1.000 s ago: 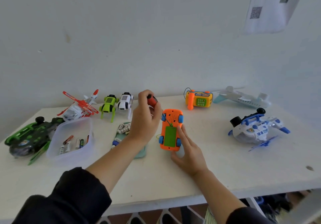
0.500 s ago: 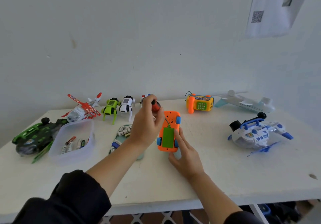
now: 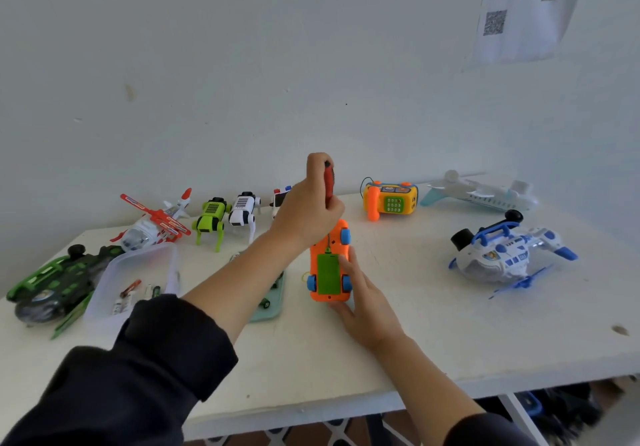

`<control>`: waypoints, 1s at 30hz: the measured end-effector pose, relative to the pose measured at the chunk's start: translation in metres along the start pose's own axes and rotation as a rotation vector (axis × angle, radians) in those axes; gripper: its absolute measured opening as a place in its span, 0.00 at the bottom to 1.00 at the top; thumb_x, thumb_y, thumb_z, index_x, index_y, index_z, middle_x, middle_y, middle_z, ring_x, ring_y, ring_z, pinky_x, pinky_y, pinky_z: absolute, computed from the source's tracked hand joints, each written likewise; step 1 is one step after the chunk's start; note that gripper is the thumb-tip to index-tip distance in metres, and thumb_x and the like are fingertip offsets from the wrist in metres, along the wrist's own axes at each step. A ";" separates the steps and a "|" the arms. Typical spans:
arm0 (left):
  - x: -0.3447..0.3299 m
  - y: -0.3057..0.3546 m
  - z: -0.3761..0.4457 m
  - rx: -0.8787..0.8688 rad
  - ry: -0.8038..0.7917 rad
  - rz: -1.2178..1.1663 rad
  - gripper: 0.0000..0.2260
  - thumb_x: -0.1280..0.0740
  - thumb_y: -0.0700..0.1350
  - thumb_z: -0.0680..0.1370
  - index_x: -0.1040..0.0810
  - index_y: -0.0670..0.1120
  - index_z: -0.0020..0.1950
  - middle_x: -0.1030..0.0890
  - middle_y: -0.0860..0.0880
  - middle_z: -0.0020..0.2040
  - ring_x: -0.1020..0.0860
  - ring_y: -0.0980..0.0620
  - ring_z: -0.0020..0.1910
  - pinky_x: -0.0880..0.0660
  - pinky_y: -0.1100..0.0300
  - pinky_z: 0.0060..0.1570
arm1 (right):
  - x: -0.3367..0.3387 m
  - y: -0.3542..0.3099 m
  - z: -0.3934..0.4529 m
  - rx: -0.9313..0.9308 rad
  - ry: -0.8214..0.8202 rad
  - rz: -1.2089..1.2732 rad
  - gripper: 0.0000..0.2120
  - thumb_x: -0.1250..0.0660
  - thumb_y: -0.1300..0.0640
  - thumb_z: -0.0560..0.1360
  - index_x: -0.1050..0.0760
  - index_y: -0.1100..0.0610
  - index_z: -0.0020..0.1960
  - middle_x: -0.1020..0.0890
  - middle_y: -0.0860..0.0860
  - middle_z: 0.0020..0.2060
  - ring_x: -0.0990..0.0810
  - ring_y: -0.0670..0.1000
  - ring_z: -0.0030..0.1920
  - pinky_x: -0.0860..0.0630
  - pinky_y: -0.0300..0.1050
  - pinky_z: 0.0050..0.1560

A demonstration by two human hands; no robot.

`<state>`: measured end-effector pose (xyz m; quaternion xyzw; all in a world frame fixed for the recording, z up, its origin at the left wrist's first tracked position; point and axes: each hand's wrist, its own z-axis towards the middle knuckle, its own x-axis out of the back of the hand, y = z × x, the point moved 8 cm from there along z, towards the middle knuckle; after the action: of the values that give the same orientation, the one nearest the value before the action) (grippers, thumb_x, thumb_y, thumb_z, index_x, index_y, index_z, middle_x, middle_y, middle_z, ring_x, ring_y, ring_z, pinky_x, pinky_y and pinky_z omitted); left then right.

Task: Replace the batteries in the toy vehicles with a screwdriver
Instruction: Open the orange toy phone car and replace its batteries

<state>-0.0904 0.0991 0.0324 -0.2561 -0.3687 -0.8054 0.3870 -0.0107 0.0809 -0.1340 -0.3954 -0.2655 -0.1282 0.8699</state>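
Screwdriver upright over the upturned orange toy car

The left hand (image 3: 308, 210) grips the red-handled screwdriver (image 3: 328, 186); its tip looks hidden. The right hand (image 3: 363, 303) cradles the glossy plastic orange toy car (image 3: 329, 265), mid-table, its flat green rectangular panel up.

I see a plain recording room: bare white wall (image 3: 242, 65), QR-code sheet (image 3: 519, 13) taped up, white table (image 3: 450, 341).

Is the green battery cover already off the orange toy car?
No, the green cover sits in place on the underside of the orange toy car, while the left hand holds the screwdriver above it.
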 end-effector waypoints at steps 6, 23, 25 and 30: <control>-0.013 -0.033 0.021 0.263 -0.132 -0.074 0.19 0.40 0.38 0.75 0.42 0.47 0.62 0.29 0.45 0.42 0.22 0.45 0.32 0.22 0.53 0.31 | 0.000 -0.004 0.000 -0.014 -0.035 -0.029 0.38 0.34 0.56 0.77 0.58 0.38 0.71 0.54 0.42 0.74 0.32 0.53 0.69 0.31 0.37 0.58; -0.001 -0.005 -0.036 -0.078 -0.119 0.089 0.11 0.43 0.42 0.68 0.25 0.46 0.48 0.29 0.55 0.38 0.27 0.49 0.39 0.30 0.57 0.38 | 0.003 -0.002 0.000 -0.053 0.008 -0.011 0.37 0.32 0.56 0.76 0.54 0.44 0.73 0.52 0.44 0.74 0.33 0.55 0.70 0.28 0.45 0.59; -0.024 -0.026 -0.052 0.018 -0.244 0.269 0.11 0.39 0.47 0.72 0.22 0.47 0.51 0.26 0.54 0.42 0.24 0.47 0.45 0.28 0.56 0.42 | 0.002 0.000 0.000 -0.060 0.009 -0.018 0.38 0.31 0.55 0.75 0.54 0.46 0.73 0.51 0.45 0.74 0.33 0.53 0.70 0.29 0.42 0.59; -0.044 -0.046 -0.074 0.043 -0.255 0.284 0.17 0.34 0.47 0.75 0.25 0.48 0.65 0.24 0.49 0.56 0.23 0.48 0.54 0.25 0.52 0.49 | -0.001 0.006 -0.001 -0.044 0.036 -0.030 0.38 0.35 0.52 0.73 0.52 0.49 0.76 0.47 0.54 0.75 0.29 0.59 0.67 0.26 0.47 0.53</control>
<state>-0.1123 0.0792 -0.0604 -0.3971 -0.3922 -0.6956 0.4524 -0.0083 0.0843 -0.1391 -0.4080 -0.2529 -0.1544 0.8635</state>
